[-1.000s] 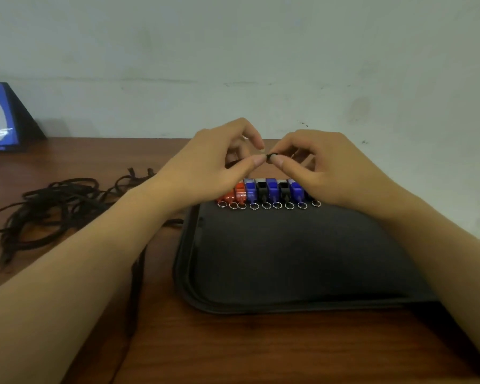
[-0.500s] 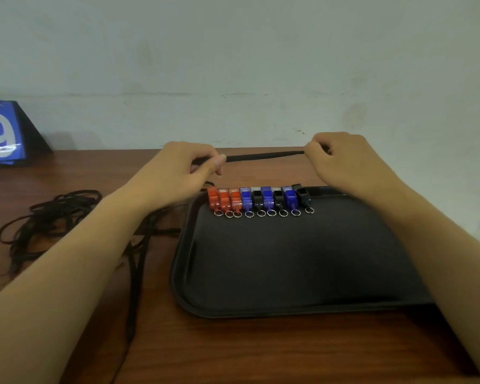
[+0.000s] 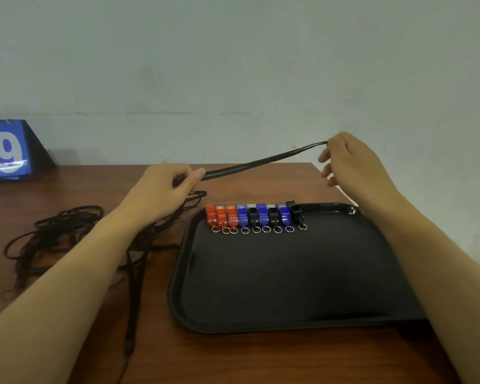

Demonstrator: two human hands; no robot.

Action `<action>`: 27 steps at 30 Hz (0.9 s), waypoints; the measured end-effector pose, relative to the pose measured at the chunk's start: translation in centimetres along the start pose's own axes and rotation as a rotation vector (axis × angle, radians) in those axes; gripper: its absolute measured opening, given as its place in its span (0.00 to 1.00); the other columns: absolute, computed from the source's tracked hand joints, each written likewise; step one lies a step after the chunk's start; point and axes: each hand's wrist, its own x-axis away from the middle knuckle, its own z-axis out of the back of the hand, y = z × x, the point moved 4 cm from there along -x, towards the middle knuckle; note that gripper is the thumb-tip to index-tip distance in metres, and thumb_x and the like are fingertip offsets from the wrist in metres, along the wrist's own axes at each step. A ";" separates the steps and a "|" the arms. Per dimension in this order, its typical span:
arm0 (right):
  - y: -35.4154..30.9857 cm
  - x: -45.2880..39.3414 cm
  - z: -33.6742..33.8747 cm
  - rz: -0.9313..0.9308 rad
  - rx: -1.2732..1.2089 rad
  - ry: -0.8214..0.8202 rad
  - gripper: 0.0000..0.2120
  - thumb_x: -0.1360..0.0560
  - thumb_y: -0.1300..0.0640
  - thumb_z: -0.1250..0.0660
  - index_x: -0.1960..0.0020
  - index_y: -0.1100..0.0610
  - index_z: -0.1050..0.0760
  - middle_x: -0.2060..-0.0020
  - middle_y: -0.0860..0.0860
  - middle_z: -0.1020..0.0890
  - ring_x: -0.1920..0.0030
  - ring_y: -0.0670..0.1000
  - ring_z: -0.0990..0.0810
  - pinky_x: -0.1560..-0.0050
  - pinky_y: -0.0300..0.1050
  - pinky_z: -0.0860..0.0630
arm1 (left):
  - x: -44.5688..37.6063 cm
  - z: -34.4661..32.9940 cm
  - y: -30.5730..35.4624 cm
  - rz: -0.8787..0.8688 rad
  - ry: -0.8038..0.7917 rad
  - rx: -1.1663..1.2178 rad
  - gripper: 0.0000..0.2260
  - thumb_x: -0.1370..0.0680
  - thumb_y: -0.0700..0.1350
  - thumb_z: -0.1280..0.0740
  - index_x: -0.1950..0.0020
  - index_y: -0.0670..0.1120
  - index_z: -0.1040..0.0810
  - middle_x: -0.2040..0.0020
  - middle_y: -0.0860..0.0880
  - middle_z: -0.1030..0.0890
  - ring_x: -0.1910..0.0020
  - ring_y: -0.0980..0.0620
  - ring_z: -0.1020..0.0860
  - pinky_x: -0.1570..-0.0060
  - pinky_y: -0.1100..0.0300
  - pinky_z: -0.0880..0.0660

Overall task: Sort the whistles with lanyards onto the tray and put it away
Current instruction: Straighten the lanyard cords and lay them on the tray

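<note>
While both hands are up over the far edge of the tray, they've got one black lanyard (image 3: 263,161) stretched between them: the left hand (image 3: 164,189) pinches the low end between thumb and forefinger, and the right hand (image 3: 349,159) pinches the raised end at its fingertips with the other fingers hanging loose.

My guess is this is the pull-it-straight step before laying it down or folding it. To do it well, I'd keep both strands of the doubled cord side by side and lightly taut, and watch the tail trailing from the left hand so it doesn't drag the tangled pile of lanyards (image 3: 56,234) along.

Below the cord, the whistles (image 3: 257,217) sit in a tidy row along the back of the black tray (image 3: 275,325), rings facing the person: three red, then blue and black mixed, the last black one a bit crooked. The whole front of the tray is free for lanyards.

Only readable writing is a big white "9" on the blue sign (image 3: 9,151) at far left. No brands I can make out.
</note>
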 end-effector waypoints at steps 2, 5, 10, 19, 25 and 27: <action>-0.2 0.1 -0.7 -0.071 -0.289 -0.087 0.13 0.18 0.54 0.45 0.46 0.56 0.23 0.51 0.50 0.15 0.59 0.49 0.18 0.58 0.45 0.22 | 0.0 -0.1 0.5 -0.021 0.017 0.030 0.17 0.17 0.56 0.39 0.63 0.51 0.24 0.67 0.55 0.22 0.67 0.61 0.25 0.61 0.66 0.35; -0.6 0.3 -1.8 -0.125 -0.507 -0.230 0.14 0.16 0.55 0.43 0.42 0.60 0.22 0.45 0.51 0.14 0.54 0.51 0.16 0.58 0.44 0.22 | 0.1 -0.1 2.3 -0.083 0.032 0.069 0.15 0.17 0.56 0.38 0.61 0.52 0.23 0.66 0.57 0.21 0.63 0.65 0.23 0.57 0.70 0.34; -1.6 1.4 -3.2 0.057 -0.453 -0.433 0.14 0.17 0.53 0.39 0.58 0.56 0.21 0.42 0.48 0.15 0.45 0.49 0.18 0.48 0.45 0.23 | 0.9 -0.4 5.6 -0.235 0.011 0.128 0.13 0.16 0.54 0.39 0.57 0.52 0.21 0.64 0.58 0.21 0.59 0.61 0.21 0.58 0.74 0.31; -2.2 4.3 -5.5 0.182 -0.172 -0.776 0.14 0.16 0.55 0.39 0.59 0.54 0.21 0.59 0.47 0.16 0.55 0.45 0.18 0.48 0.41 0.27 | 1.8 -1.5 7.5 -0.323 -0.066 0.170 0.11 0.16 0.51 0.38 0.57 0.54 0.24 0.67 0.63 0.24 0.66 0.64 0.26 0.63 0.74 0.35; -1.7 3.5 -5.2 0.136 -0.102 -0.672 0.15 0.19 0.59 0.39 0.63 0.55 0.23 0.64 0.49 0.18 0.61 0.46 0.23 0.54 0.42 0.28 | 1.1 -0.9 5.8 -0.256 -0.040 0.139 0.13 0.16 0.54 0.39 0.58 0.52 0.21 0.68 0.66 0.24 0.67 0.64 0.26 0.63 0.75 0.34; -1.4 2.6 -4.4 0.120 -0.093 -0.564 0.14 0.20 0.59 0.39 0.64 0.55 0.23 0.65 0.48 0.19 0.63 0.46 0.24 0.57 0.43 0.27 | 0.9 -0.3 5.2 -0.225 -0.019 0.128 0.14 0.16 0.53 0.39 0.57 0.51 0.21 0.68 0.68 0.24 0.67 0.66 0.26 0.64 0.76 0.35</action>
